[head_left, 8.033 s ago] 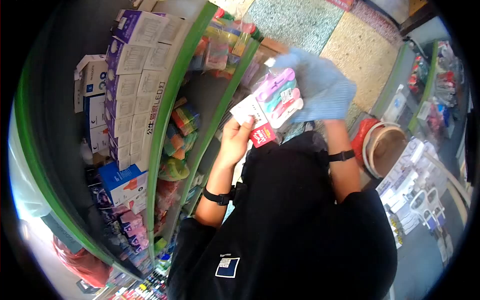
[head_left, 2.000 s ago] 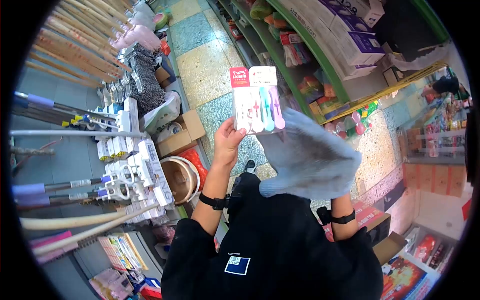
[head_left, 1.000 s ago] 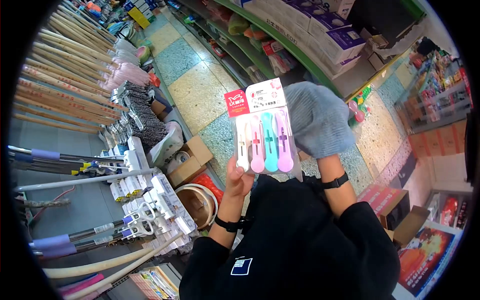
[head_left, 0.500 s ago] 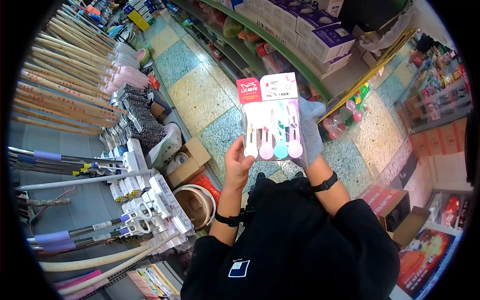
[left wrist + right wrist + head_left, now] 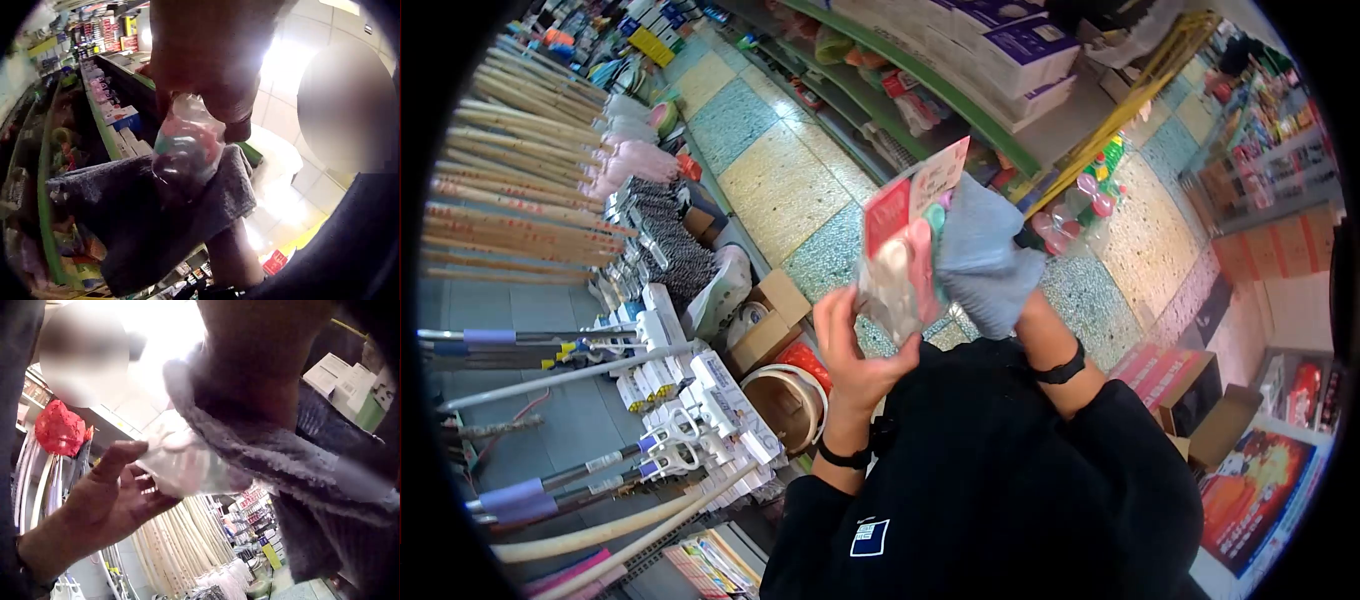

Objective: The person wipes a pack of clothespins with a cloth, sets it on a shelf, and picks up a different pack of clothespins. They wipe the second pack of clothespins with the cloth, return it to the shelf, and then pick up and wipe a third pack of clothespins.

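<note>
In the head view, a clear pack of pastel plastic clips (image 5: 897,265) with a red and white header card is tilted nearly edge-on. My left hand (image 5: 855,345) holds the pack's lower left side between thumb and fingers, as the right wrist view also shows with the left hand (image 5: 103,500) at the bag's edge. A grey-blue cloth (image 5: 990,250) covers my right hand and lies against the pack's far right side. The fingers under the cloth are hidden. From the left wrist, the bag (image 5: 187,147) appears in front of the dark cloth (image 5: 150,219).
Green-edged shelves (image 5: 960,105) with boxes stand ahead. Wooden-handled mops (image 5: 530,180) and white packaged mop heads (image 5: 720,390) line the left. A round tub (image 5: 785,405) and an open carton (image 5: 775,315) stand on the floor. At right are red cartons (image 5: 1155,385).
The pack has turned from facing the head camera to nearly edge-on, and the cloth has come forward at its right side. Earlier the view swung from the shelves to the aisle.
</note>
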`<state>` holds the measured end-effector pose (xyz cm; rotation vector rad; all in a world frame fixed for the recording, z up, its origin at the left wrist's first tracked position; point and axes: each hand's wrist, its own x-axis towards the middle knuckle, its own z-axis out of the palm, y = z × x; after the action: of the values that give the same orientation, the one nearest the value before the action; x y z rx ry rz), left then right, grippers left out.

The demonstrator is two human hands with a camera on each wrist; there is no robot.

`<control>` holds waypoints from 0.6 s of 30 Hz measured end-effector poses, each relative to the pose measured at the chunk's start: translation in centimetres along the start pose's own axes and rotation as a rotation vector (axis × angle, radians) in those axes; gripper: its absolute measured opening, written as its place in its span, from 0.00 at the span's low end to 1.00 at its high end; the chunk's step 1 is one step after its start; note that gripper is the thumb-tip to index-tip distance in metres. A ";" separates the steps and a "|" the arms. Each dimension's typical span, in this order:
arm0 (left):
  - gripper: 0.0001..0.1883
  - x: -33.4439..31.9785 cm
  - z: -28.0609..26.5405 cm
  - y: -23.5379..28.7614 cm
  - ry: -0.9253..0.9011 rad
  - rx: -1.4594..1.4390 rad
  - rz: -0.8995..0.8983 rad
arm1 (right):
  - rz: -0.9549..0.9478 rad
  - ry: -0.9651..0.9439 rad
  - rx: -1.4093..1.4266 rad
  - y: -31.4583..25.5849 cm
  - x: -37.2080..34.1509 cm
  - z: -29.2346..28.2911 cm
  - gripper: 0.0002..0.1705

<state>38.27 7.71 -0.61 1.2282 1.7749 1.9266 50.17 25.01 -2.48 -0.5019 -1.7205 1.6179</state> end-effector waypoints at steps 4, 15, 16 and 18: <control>0.41 -0.6 0.0 1.1 -0.092 0.358 0.169 | -0.173 0.010 -1.044 -6.0 1.0 2.0 0.15; 0.44 -0.5 -0.1 -3.2 -0.099 -0.467 -0.225 | -0.206 0.153 -0.760 1.4 0.2 -2.0 0.16; 0.44 -0.4 0.0 -3.1 -0.097 -0.467 -0.223 | -0.158 0.091 -1.084 0.2 0.3 -2.3 0.17; 0.44 0.1 0.3 -2.8 -0.073 -0.692 -0.337 | 0.095 -0.016 -1.208 -2.8 0.9 -2.0 0.18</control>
<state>37.49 8.61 -3.16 0.6924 1.0324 1.9905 51.50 26.68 0.35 -1.1111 -2.5787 0.4429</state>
